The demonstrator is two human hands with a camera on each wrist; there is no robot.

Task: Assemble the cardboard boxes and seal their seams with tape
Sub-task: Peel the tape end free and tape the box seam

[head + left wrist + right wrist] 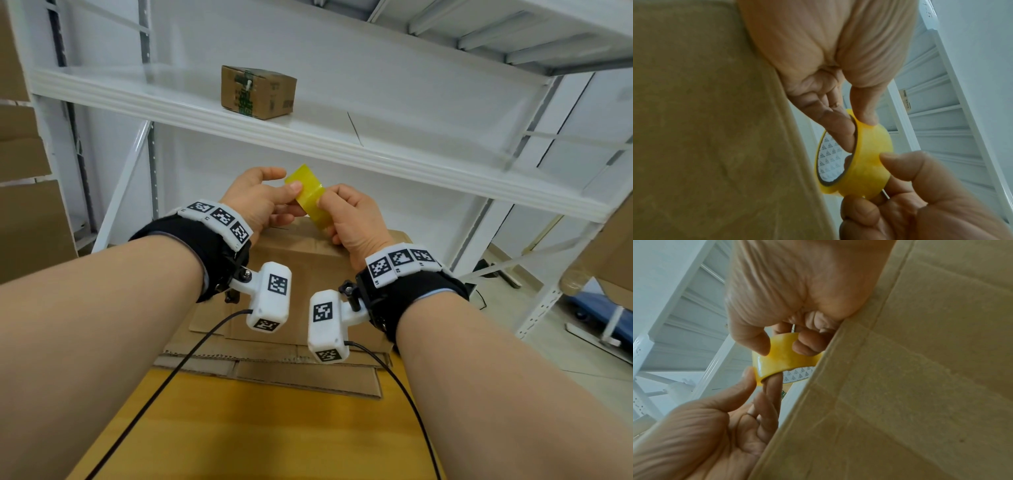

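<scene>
Wooden tabletop fills the near foreground, its orange grain running under our two forearms and the black cables of our wrist cameras. Just beyond its bare part lies a stack of flattened cardboard sheets, and on that stack stands an assembled cardboard box, plain brown, its side wall filling much of both wrist views.

Above the box we hold a yellow tape roll between both hands, clear of the cardboard. Our left hand pinches the roll, thumb pressed on the outer band and a finger hooked inside the core, as the left wrist view shows. Our right hand grips the same roll from the right, thumb on the outer face and fingers curled round its lower edge. The core's inner lining carries a grey triangle print. Whether a free end of tape is lifted we cannot tell.

Farther off, a white metal shelf crosses the scene, and on it, well apart from our hands, sits a small sealed carton with green-printed tape down its seam. Stacked brown boxes line the far left edge.
</scene>
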